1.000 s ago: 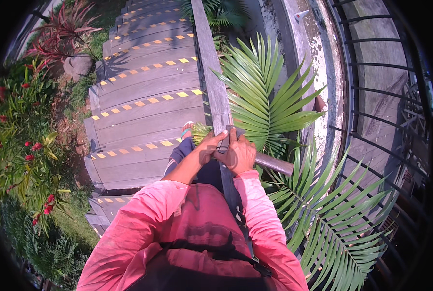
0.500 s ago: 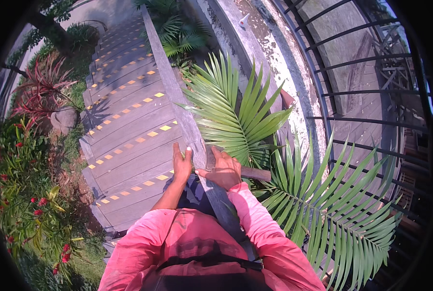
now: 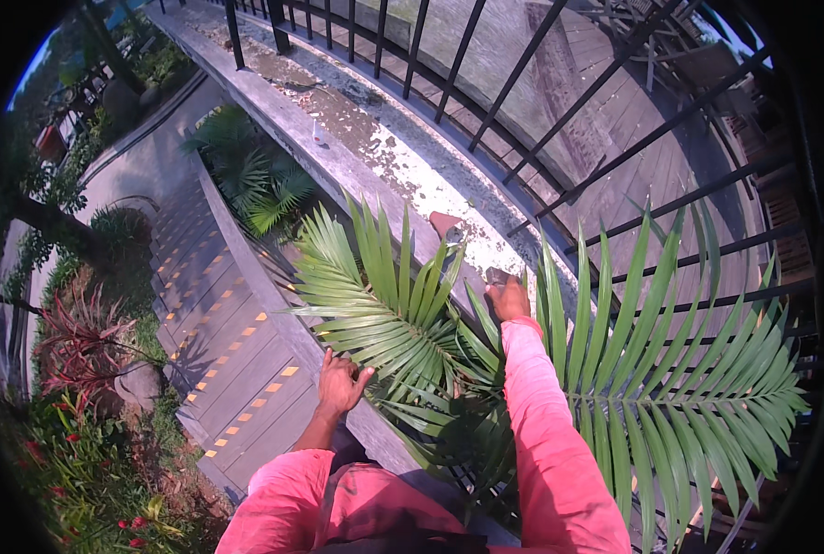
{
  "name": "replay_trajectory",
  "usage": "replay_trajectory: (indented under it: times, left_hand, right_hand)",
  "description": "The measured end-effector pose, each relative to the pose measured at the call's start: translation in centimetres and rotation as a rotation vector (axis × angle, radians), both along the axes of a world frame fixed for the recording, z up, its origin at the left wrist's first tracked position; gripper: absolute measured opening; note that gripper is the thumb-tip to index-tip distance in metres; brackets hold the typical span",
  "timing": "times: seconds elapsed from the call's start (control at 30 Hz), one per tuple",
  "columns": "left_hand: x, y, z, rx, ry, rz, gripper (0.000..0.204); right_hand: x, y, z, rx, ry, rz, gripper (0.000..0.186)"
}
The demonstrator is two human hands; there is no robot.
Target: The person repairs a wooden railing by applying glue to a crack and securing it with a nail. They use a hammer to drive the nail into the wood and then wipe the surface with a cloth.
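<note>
Palm frond (image 3: 384, 309), green, fanned out over grey handrail (image 3: 264, 286) beside wooden ramp with yellow stripes (image 3: 218, 369). Left hand (image 3: 341, 383) at frond base, fingers curled, touching lower leaflets. Right hand (image 3: 509, 297) reaching to concrete ledge (image 3: 402, 175), closed on small dark object (image 3: 497, 275); kind unclear. Second frond (image 3: 670, 397) right, against black railing (image 3: 615, 157).

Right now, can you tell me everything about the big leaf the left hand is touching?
The palm leaf is one long green frond with many narrow, pointed leaflets fanning out from a middle rib. It looks fresh and glossy in the sun. It lies spread over the edge of the grey ledge, above the plank ramp. The left hand rests at its base. A bigger frond spreads to its right, where the right hand reaches.
</note>
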State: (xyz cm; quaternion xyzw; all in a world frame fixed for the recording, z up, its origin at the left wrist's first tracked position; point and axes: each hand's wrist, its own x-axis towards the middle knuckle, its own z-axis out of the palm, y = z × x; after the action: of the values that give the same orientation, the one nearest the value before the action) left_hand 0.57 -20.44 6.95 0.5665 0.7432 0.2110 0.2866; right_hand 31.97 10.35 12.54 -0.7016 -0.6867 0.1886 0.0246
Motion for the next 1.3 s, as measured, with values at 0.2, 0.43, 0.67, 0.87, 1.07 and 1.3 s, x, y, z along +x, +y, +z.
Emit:
replay_trajectory:
  times: [0.2, 0.43, 0.67, 0.87, 1.07, 1.3]
  left_hand:
    - [0.0, -0.5, -0.3, 0.064, -0.028, 0.086, 0.054]
    - [0.3, 0.3, 0.0, 0.082, -0.048, 0.103, 0.052]
    - [-0.6, -0.5, 0.4, 0.06, -0.055, 0.024, 0.05]
    - [-1.5, -0.2, -0.4, 0.095, -0.078, -0.059, 0.06]
    - [-6.3, -2.2, -2.8, 0.32, -0.408, -0.227, 0.038]
    - [-25.7, -22.8, -14.0, 0.206, -0.582, 0.651, 0.045]
  right_hand:
    - [-0.4, 0.8, -1.2, -0.022, -0.029, 0.049, 0.064]
    - [-3.7, 1.8, 1.8, 0.358, -0.058, 0.271, 0.068]
    - [-15.6, 9.1, -6.8, -0.105, 0.446, -0.069, 0.111]
    - [-16.4, 9.7, -2.5, 0.379, 0.527, 0.007, 0.052]
    - [-23.1, -11.2, 8.7, 0.647, 0.479, 0.697, 0.044]
    - [-18.3, -31.8, 1.5, -0.074, -0.089, 0.863, 0.064]
